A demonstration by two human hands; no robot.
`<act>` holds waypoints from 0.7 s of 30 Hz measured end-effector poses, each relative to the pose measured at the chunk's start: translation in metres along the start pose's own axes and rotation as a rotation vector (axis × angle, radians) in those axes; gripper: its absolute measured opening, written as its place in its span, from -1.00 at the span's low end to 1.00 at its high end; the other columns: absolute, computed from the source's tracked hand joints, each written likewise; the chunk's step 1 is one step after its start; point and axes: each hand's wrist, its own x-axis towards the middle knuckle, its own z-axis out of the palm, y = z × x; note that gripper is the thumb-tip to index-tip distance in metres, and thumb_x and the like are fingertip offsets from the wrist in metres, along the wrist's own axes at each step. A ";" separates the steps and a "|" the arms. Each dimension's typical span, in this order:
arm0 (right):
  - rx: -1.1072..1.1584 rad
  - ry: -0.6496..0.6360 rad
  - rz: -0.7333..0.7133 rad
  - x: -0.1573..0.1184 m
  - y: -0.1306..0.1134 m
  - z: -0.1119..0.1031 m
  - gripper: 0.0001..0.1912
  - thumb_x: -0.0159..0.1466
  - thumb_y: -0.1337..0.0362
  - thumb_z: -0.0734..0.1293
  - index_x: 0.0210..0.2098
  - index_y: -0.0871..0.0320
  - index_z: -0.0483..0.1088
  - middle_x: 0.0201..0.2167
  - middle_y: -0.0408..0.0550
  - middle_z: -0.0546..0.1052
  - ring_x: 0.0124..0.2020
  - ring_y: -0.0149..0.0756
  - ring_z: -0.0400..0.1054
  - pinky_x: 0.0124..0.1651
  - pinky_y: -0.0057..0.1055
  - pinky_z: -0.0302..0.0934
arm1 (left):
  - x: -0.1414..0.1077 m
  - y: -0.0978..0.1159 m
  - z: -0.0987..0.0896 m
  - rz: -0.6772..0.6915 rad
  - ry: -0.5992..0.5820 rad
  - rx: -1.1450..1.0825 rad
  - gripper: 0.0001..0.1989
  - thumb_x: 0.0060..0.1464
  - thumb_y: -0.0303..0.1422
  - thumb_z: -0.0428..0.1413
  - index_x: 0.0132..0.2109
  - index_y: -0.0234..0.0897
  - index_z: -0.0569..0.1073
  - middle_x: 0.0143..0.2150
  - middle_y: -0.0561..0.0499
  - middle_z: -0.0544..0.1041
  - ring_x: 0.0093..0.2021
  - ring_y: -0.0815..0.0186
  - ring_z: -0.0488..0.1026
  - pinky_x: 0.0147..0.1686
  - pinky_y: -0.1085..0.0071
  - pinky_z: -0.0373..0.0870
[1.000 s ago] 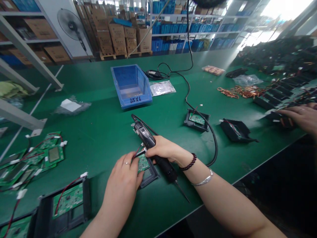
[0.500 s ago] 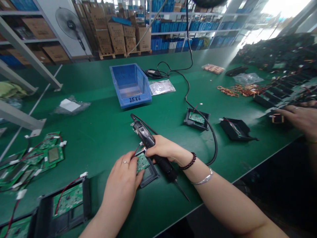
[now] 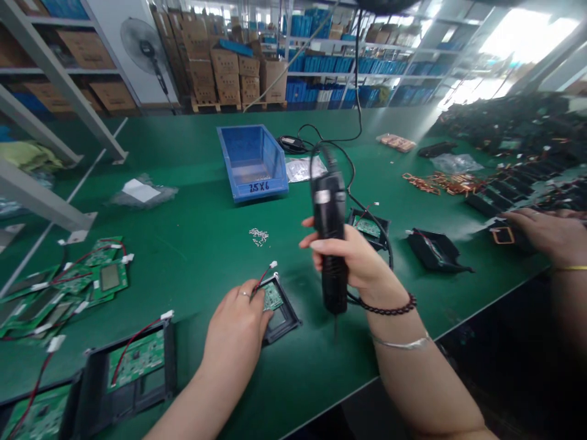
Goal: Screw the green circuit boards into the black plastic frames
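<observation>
My right hand (image 3: 351, 256) grips a black electric screwdriver (image 3: 330, 238) upright above the green table, bit pointing down, its cable running up behind. My left hand (image 3: 238, 330) rests on a small black housing (image 3: 282, 315) with a green circuit board (image 3: 273, 296) in it; a red-black wire with a white plug (image 3: 274, 264) sticks out of the board. A small heap of screws (image 3: 258, 235) lies beyond the housing.
A blue bin (image 3: 253, 160) marked 2.5X6 stands further back. Loose green boards (image 3: 77, 284) lie at the left, larger black housings (image 3: 132, 366) at the near left, two more housings (image 3: 435, 250) at the right. Another person's hand (image 3: 545, 235) works at the far right.
My right hand has lifted the screwdriver from lying across the housing and turned it upright, moving it right. My left hand stays on the housing. The view has shifted slightly.
</observation>
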 end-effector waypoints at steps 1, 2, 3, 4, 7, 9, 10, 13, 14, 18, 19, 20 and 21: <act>0.060 0.064 -0.135 -0.009 -0.010 0.001 -0.54 -0.09 0.33 0.39 -0.17 0.17 0.31 -0.53 -0.21 0.47 -0.63 -0.46 0.28 -0.59 -0.51 0.24 | 0.000 0.000 0.000 -0.010 -0.008 -0.004 -0.80 0.03 -0.45 0.20 -0.14 -0.32 0.49 -0.04 -0.16 0.47 -0.12 0.13 0.46 -0.14 0.23 0.52; 0.097 0.132 -0.276 -0.019 -0.019 0.004 -0.57 -0.08 0.33 0.37 -0.18 0.15 0.32 -0.59 -0.25 0.43 -0.63 -0.44 0.28 -0.57 -0.49 0.26 | 0.001 0.001 -0.001 -0.018 -0.019 -0.010 -0.79 0.02 -0.46 0.20 -0.14 -0.32 0.50 -0.03 -0.15 0.47 -0.12 0.14 0.46 -0.14 0.23 0.52; 0.113 0.194 -0.416 -0.028 -0.025 0.009 -0.60 -0.05 0.35 0.34 -0.18 0.12 0.32 -0.63 -0.27 0.39 -0.63 -0.43 0.27 -0.54 -0.47 0.28 | 0.001 0.001 -0.002 -0.026 -0.033 -0.019 -0.79 0.02 -0.46 0.20 -0.14 -0.32 0.50 -0.03 -0.15 0.47 -0.12 0.14 0.46 -0.14 0.23 0.52; 0.113 0.237 -0.542 -0.037 -0.029 0.016 -0.63 -0.03 0.36 0.32 -0.19 0.09 0.32 -0.64 -0.28 0.36 -0.63 -0.43 0.26 -0.51 -0.44 0.29 | 0.002 0.002 -0.002 -0.036 -0.053 -0.031 -0.79 0.03 -0.46 0.20 -0.13 -0.33 0.50 -0.03 -0.15 0.46 -0.11 0.14 0.46 -0.14 0.23 0.52; -0.011 0.227 -0.746 -0.052 -0.024 0.038 -0.63 0.06 0.42 0.30 -0.13 0.04 0.29 -0.62 -0.27 0.35 -0.62 -0.40 0.26 -0.47 -0.37 0.29 | 0.004 0.002 -0.005 -0.073 -0.122 -0.070 -0.78 0.05 -0.47 0.19 -0.11 -0.34 0.49 0.00 -0.15 0.45 -0.09 0.13 0.44 -0.10 0.20 0.49; -0.151 0.167 -0.794 -0.052 -0.012 0.049 -0.62 0.12 0.44 0.30 -0.09 0.03 0.27 -0.58 -0.25 0.35 -0.59 -0.37 0.28 -0.44 -0.33 0.28 | 0.004 0.002 -0.006 -0.091 -0.148 -0.098 -0.78 0.07 -0.47 0.17 -0.09 -0.33 0.48 0.02 -0.15 0.44 -0.07 0.13 0.43 -0.08 0.20 0.48; -0.213 0.143 -0.801 -0.049 -0.006 0.053 -0.62 0.13 0.45 0.30 -0.08 0.02 0.26 -0.56 -0.25 0.35 -0.58 -0.36 0.28 -0.43 -0.31 0.28 | 0.004 0.002 -0.006 -0.096 -0.149 -0.114 -0.78 0.07 -0.47 0.16 -0.09 -0.33 0.48 0.03 -0.15 0.44 -0.07 0.13 0.43 -0.08 0.20 0.47; -0.274 0.124 -0.795 -0.039 0.008 0.058 -0.65 0.16 0.44 0.30 -0.08 0.03 0.26 -0.53 -0.24 0.35 -0.56 -0.34 0.29 -0.41 -0.29 0.28 | 0.002 0.000 -0.004 -0.089 -0.127 -0.163 -0.79 0.07 -0.47 0.17 -0.10 -0.33 0.48 0.02 -0.16 0.44 -0.07 0.13 0.42 -0.08 0.20 0.46; -0.266 0.130 -0.790 -0.037 0.009 0.058 -0.65 0.16 0.43 0.29 -0.08 0.04 0.25 -0.54 -0.24 0.36 -0.57 -0.34 0.28 -0.42 -0.30 0.28 | 0.001 0.000 -0.003 -0.084 -0.116 -0.175 -0.79 0.06 -0.47 0.17 -0.10 -0.34 0.48 0.02 -0.16 0.44 -0.07 0.12 0.42 -0.08 0.19 0.46; -0.230 0.168 -0.827 -0.037 0.008 0.057 -0.64 0.16 0.41 0.30 -0.06 0.03 0.26 -0.56 -0.23 0.35 -0.60 -0.34 0.25 -0.45 -0.31 0.26 | 0.000 -0.001 -0.001 -0.089 -0.112 -0.197 -0.78 0.06 -0.46 0.18 -0.10 -0.35 0.48 0.02 -0.16 0.44 -0.06 0.12 0.41 -0.06 0.19 0.44; -0.232 0.179 -0.834 -0.040 0.006 0.057 -0.64 0.17 0.41 0.31 -0.06 0.03 0.27 -0.56 -0.23 0.34 -0.59 -0.34 0.25 -0.45 -0.31 0.25 | 0.000 -0.001 -0.001 -0.092 -0.114 -0.200 -0.77 0.06 -0.46 0.18 -0.09 -0.35 0.48 0.01 -0.16 0.44 -0.06 0.12 0.41 -0.06 0.19 0.44; -0.233 0.190 -0.837 -0.042 0.005 0.058 -0.64 0.17 0.41 0.31 -0.06 0.02 0.27 -0.57 -0.23 0.34 -0.58 -0.33 0.25 -0.44 -0.30 0.25 | 0.000 -0.001 -0.001 -0.094 -0.114 -0.204 -0.77 0.06 -0.46 0.18 -0.09 -0.36 0.48 0.01 -0.16 0.44 -0.06 0.11 0.41 -0.06 0.19 0.44; -0.226 0.194 -0.839 -0.044 0.003 0.059 -0.64 0.17 0.41 0.31 -0.06 0.02 0.27 -0.57 -0.23 0.33 -0.57 -0.33 0.25 -0.43 -0.30 0.25 | 0.000 -0.001 0.000 -0.096 -0.111 -0.207 -0.77 0.06 -0.46 0.18 -0.10 -0.36 0.48 0.01 -0.16 0.44 -0.07 0.11 0.41 -0.07 0.19 0.44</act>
